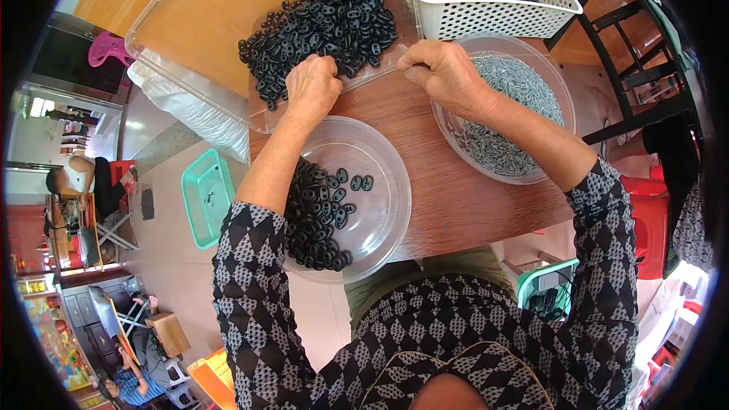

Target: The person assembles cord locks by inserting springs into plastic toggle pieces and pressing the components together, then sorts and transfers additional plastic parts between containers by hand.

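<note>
My left hand (313, 85) is closed, fingertips down at the near edge of a heap of black two-holed oval pieces (334, 26) in a clear plastic bin (175, 23). What it grips is hidden. My right hand (444, 72) pinches with thumb and forefinger beside the bin's near right corner; whatever is in the pinch is too small to make out. Under my right wrist stands a clear round tub (449, 133) of small silver-grey, screw-like pieces (520, 87). Below my left forearm, a clear round bowl (387, 212) contains more black two-holed pieces (319, 216).
A white perforated basket (486, 19) of black pieces stands at the far right of the brown table (433, 205). A green basket (206, 197) and a white sack (190, 99) lie left of the table. Red stools (645, 220) stand at right. Other people sit at far left.
</note>
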Action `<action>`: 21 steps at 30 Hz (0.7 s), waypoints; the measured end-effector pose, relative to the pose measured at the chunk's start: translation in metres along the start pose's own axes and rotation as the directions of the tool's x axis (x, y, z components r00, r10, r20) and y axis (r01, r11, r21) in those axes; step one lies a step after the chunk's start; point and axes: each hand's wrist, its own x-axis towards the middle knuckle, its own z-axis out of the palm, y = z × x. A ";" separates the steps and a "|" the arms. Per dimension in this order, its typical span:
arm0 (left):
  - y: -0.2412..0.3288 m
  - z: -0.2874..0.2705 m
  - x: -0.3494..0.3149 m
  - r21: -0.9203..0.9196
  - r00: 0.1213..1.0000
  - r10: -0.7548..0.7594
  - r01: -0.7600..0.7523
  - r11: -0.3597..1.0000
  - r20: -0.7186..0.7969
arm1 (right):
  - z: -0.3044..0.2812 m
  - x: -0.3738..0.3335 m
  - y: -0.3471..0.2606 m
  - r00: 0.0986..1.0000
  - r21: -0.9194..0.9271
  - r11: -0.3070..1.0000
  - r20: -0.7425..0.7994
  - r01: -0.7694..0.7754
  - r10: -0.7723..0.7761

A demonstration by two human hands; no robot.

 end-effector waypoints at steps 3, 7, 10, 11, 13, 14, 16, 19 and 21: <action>-0.011 0.001 -0.003 -0.045 0.992 0.118 -0.120 0.992 -0.038 | 0.002 -0.001 0.002 1.000 0.009 1.000 0.007 0.001 -0.001; -0.015 0.001 -0.007 -0.138 0.992 0.124 -0.128 0.982 -0.034 | 0.008 -0.003 0.007 0.999 0.009 0.999 0.016 0.034 -0.034; -0.016 0.001 -0.007 -0.139 0.992 0.129 -0.127 0.982 0.002 | 0.016 0.002 0.007 0.998 -0.011 0.998 0.018 0.057 -0.057; -0.015 0.002 -0.008 -0.154 0.992 0.129 -0.128 0.980 -0.002 | 0.019 0.005 0.005 0.998 -0.010 0.998 0.018 0.058 -0.058; -0.014 0.003 -0.009 -0.167 0.992 0.129 -0.128 0.978 -0.008 | 0.024 0.011 0.001 0.997 0.038 0.999 0.073 -0.020 0.018; -0.013 0.003 -0.009 -0.124 0.985 0.171 -0.171 0.977 -0.009 | 0.027 0.013 0.001 0.997 0.039 0.999 0.073 -0.019 0.016; -0.010 0.004 -0.009 -0.084 0.977 0.214 -0.214 0.973 -0.008 | 0.032 0.017 0.003 0.999 0.045 0.999 0.046 0.002 -0.004; -0.009 0.005 -0.007 -0.071 0.976 0.216 -0.212 0.975 0.044 | 0.034 0.022 0.005 0.997 0.012 1.000 0.077 -0.012 0.011; -0.016 0.004 -0.006 -0.151 0.972 0.236 -0.235 0.960 -0.012 | 0.037 0.022 0.004 0.998 0.009 1.000 0.065 0.012 -0.013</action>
